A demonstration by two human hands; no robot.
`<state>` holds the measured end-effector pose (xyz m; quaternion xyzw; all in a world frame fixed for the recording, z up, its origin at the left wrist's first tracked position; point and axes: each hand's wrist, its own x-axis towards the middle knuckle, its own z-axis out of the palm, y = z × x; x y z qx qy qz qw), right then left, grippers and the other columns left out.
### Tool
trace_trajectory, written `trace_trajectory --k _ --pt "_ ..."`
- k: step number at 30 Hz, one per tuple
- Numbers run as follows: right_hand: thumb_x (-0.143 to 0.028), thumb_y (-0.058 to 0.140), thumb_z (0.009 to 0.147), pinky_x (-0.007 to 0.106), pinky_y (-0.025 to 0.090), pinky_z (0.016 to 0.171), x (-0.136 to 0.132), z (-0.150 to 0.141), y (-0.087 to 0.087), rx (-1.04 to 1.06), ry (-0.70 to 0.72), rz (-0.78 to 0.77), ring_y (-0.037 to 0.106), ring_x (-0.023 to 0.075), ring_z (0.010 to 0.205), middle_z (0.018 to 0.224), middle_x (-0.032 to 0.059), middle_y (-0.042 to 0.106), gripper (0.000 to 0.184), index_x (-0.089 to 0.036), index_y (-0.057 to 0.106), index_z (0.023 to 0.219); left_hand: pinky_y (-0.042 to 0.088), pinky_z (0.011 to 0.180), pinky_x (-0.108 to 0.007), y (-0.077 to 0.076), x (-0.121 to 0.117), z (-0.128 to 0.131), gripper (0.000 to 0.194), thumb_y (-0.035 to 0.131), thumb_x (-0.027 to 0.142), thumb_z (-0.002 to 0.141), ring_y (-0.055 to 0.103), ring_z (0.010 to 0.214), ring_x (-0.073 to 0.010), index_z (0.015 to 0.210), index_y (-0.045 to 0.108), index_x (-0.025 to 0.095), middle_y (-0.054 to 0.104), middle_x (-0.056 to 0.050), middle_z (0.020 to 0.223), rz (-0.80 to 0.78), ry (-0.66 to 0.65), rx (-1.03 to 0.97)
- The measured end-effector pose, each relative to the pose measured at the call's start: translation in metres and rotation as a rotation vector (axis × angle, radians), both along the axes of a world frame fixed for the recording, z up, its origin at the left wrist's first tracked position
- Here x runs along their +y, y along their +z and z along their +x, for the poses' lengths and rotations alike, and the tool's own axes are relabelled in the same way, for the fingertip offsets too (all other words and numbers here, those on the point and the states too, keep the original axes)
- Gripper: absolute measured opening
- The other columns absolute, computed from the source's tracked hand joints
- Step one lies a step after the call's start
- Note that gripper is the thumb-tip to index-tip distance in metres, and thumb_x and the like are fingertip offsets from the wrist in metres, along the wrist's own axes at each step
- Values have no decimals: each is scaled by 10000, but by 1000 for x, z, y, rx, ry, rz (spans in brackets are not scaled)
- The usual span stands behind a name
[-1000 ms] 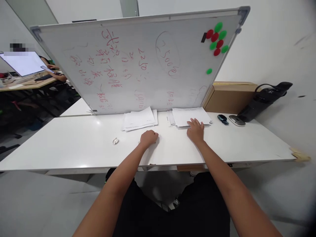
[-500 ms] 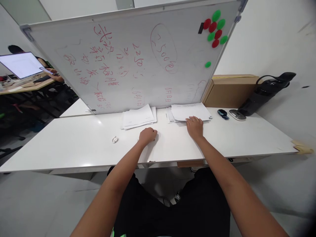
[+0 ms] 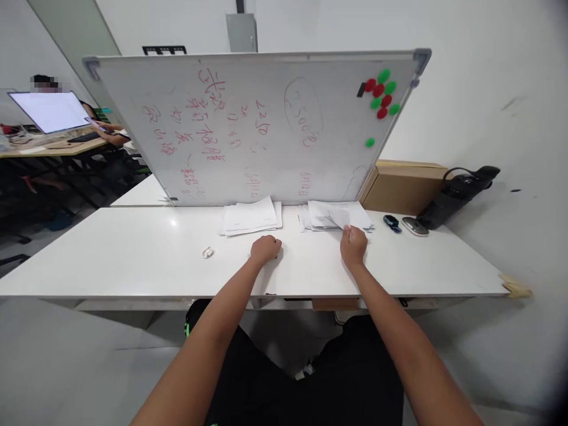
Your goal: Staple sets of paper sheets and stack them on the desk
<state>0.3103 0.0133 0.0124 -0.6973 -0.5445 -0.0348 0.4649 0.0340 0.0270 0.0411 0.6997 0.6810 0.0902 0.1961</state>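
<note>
My right hand (image 3: 354,244) is closed, pinching the near edge of a paper sheet (image 3: 339,219) that curls up above the right-hand paper stack (image 3: 315,218). That stack lies loosely layered against the foot of the whiteboard. My left hand (image 3: 265,249) rests on the white table as a closed fist, knuckles up. Whatever its fingers hold, if anything, is hidden beneath it. Just beyond the left fist is another stack of papers (image 3: 251,216), slightly fanned, apart from the hand.
A whiteboard (image 3: 275,130) with red writing and round magnets stands along the table's back. To the right are a cardboard box (image 3: 399,189), black bottle (image 3: 457,195), watch (image 3: 391,222) and mouse (image 3: 415,226). A small white ring-shaped item (image 3: 207,252) lies left. A person sits behind a monitor (image 3: 49,110).
My right hand has drawn back from the right stack and turned, lifting a sheet's edge. My left fist stays in place. The head view has tilted up and levelled.
</note>
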Motion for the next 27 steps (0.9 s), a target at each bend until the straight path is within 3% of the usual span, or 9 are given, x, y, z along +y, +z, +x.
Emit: trace_trajectory --k 3,6,10,13,15,18,21,24,27 --pt "-541 309 908 336 486 780 -41 -11 12 351 -67 32 588 212 824 782 52 616 368 -249 470 752 361 589 -278 2 -7 1 388 327 349 903 605 717 -223 669 584 178 673 -94 771 90 27 12" --pt "-575 318 885 307 534 719 -89 -22 13 749 -35 164 625 183 828 772 25 620 333 -275 430 790 340 603 -273 6 -14 1 458 274 411 934 603 736 -220 692 587 182 669 -89 770 190 21 60" --pt "-533 373 865 354 556 842 -148 -37 -2 1028 -14 340 644 170 981 937 22 679 254 -311 468 945 342 709 -310 22 -21 -3 494 203 401 960 596 781 -224 747 592 183 657 -98 779 402 6 162" --pt "-494 439 846 392 539 918 -177 -50 -20 1246 -57 319 638 176 1036 1007 19 688 228 -319 486 983 322 851 -353 36 -37 5 464 193 339 964 586 871 -227 793 593 177 653 -106 823 568 -41 127" --pt "-454 473 829 396 539 923 -186 -56 -31 1383 -72 261 635 181 1052 1023 19 689 206 -316 491 981 321 890 -354 38 -59 19 467 165 332 973 574 940 -223 870 596 183 657 -100 910 593 -76 -36" --pt "-386 501 799 389 564 868 -191 -60 -42 1475 -73 163 630 190 1059 1062 18 681 192 -309 497 975 383 841 -308 27 -96 42 452 232 476 968 574 996 -206 1212 486 192 636 -95 1103 345 -166 -392" --pt "-328 555 756 375 574 802 -192 -58 -40 1595 -43 186 633 204 1035 1110 29 664 243 -267 519 989 405 853 -312 13 -114 56 772 405 598 891 576 1048 -222 1455 114 158 549 -155 1282 26 -79 -608" --pt "-247 583 724 340 557 793 -192 -54 -30 1802 54 246 640 191 995 1108 39 665 330 -211 545 1050 427 840 -335 10 -109 55 836 510 639 818 570 1073 -263 1430 226 145 525 -192 1312 -190 -20 -656" --pt "-191 558 735 300 544 778 -193 -53 -24 1969 123 228 646 166 955 1067 38 681 331 -194 570 1066 476 747 -344 14 -102 56 778 563 613 797 622 952 -262 1364 349 125 599 -199 1204 -435 -94 -789"
